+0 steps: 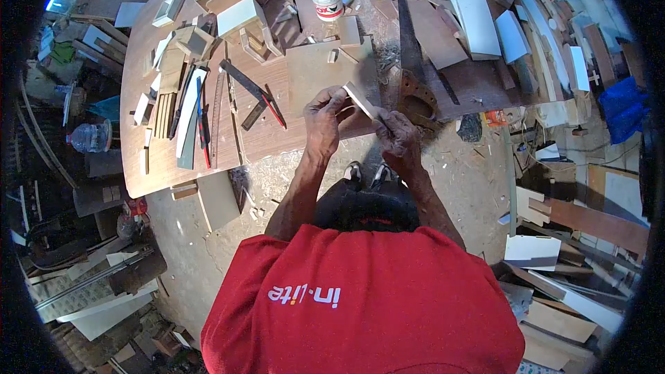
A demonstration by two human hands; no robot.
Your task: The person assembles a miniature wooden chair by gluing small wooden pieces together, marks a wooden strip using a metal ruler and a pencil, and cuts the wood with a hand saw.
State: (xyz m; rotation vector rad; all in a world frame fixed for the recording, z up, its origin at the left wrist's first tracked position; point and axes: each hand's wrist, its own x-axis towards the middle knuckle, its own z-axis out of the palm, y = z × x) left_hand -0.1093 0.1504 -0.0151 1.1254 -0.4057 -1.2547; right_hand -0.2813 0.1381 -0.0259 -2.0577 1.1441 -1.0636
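Observation:
My left hand (324,116) pinches the upper end of a small pale wood strip (360,102). The fingers of my right hand (400,138) are closed around the strip's lower end, so it slants between both hands just beyond the bench's front edge. Beyond them lies a square thin board (315,69) with a small wood block (333,56) on it. To the right of my right hand is a handsaw (418,102), its blade pointing away. A try square (244,85) and a red pencil (275,112) rest on the bench to the left.
The wooden workbench (163,159) also carries a white glue jar (327,0), a ruler (219,118), stacked wood strips (166,107) and white-faced panels (471,14). Offcuts (532,253) pile up at right. A plastic bottle (90,137) stands at left. Scraps litter the floor.

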